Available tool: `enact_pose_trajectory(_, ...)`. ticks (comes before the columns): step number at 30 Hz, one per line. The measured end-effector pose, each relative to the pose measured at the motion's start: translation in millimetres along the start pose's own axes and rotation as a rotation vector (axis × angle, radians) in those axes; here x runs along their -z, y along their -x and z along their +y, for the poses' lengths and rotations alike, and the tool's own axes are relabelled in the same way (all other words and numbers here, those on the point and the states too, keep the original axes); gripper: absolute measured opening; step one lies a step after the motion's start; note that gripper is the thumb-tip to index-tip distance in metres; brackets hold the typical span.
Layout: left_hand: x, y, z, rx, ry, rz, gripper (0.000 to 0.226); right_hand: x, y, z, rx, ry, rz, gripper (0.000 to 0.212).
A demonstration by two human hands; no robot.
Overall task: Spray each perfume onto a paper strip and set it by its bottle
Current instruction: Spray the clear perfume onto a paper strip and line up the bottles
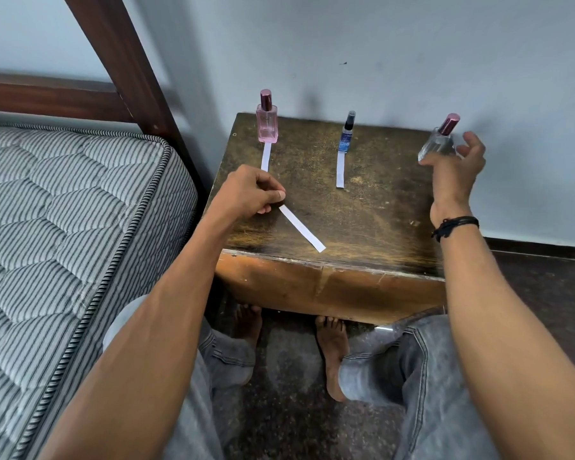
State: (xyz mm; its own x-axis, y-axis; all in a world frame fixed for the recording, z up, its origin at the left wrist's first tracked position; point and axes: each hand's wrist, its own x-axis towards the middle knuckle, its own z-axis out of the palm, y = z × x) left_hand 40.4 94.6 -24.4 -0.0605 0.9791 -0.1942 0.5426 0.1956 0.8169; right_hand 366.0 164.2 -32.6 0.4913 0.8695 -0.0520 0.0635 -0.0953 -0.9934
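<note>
A striped mattress [63, 210] lies left of the worn wooden counter [379, 200]. The left hand [249, 194] pinches one end of a paper strip [302, 229], which lies diagonally near the front edge. The right hand [455, 167] curves loosely around the tilted clear bottle [437, 144] at the back right; whether it really grips, I cannot tell. The pink bottle [267, 126] and the small blue bottle [346, 136] stand upright by the wall, with a first strip [265, 157] and a second strip [340, 171] just in front of them.

Pink bottle [267, 127], blue bottle [345, 142], grey-striped mattress [63, 210].
</note>
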Motion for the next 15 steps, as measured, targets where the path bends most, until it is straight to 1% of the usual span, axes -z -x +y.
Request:
enact_pose_trajectory(3, 2, -2, -2, 0.002, -0.003, 0.013, 0.003, -4, -4, 5, 0.008, 0.030, -0.046, 0.081)
enact_pose_trajectory(5, 2, -2, -2, 0.003, -0.005, 0.017, 0.003, -6, -7, 9, 0.020, 0.055, -0.057, 0.076)
enact_pose_trajectory(10, 4, -2, -3, 0.005, 0.000, 0.029, 0.003, -11, -11, 15, 0.089, 0.117, -0.001, 0.056)
enact_pose_trajectory(15, 5, -4, -4, 0.001, -0.008, 0.033, 0.004, -14, -14, 14, 0.126, 0.175, 0.041, 0.044)
